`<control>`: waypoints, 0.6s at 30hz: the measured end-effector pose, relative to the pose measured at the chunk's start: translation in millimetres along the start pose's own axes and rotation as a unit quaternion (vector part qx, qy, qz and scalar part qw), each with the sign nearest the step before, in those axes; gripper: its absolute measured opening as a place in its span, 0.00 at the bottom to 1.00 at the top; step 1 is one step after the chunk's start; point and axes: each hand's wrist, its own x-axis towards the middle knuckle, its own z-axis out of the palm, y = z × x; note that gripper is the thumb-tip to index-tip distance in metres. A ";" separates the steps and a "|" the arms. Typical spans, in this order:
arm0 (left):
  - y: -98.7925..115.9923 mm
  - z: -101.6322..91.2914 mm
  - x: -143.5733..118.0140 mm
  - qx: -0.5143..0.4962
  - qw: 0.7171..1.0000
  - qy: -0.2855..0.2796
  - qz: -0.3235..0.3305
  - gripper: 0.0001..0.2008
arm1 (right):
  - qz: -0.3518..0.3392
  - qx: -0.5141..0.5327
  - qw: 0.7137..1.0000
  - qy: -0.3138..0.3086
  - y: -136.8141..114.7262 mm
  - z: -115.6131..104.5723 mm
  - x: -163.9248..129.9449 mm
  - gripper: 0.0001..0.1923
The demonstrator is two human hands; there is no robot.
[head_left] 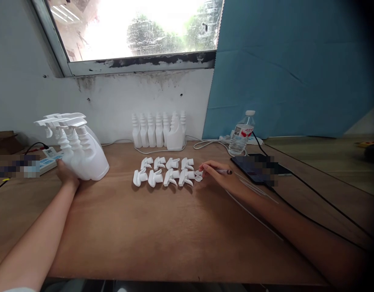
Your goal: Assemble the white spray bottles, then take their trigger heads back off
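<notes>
The left hand [66, 173] rests flat against the base of the assembled spray bottles [80, 150], fingers spread, not clearly gripping. The right hand [219, 175], loosely curled, touches a trigger sprayer head [199, 175] at its fingertips, perhaps pinching it, beside two rows of sprayer heads [165, 171].

A water bottle [241, 136] with a white cap stands upright near the back of the wooden desk [162, 235]. Just beside it lies a dark phone [256, 168], with a black cable [314, 221] trailing across the desk. White cords [205, 144] coil behind. A power strip [48, 160] lies at the left edge, under the window [138, 28].
</notes>
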 end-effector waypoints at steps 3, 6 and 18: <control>9.3 8.5 -19.3 0.012 0.997 0.050 -0.058 0.21 | -0.001 0.000 1.000 -0.003 -0.9 -0.1 -0.3 0.18; 15.9 15.2 -35.8 0.022 0.994 0.062 -0.084 0.22 | 0.002 0.002 1.000 -0.004 -2.2 0.4 -0.6 0.19; 17.1 43.1 -70.6 -0.014 0.996 -0.011 -0.087 0.24 | 0.004 -0.006 1.000 -0.001 -6.0 3.2 -1.8 0.17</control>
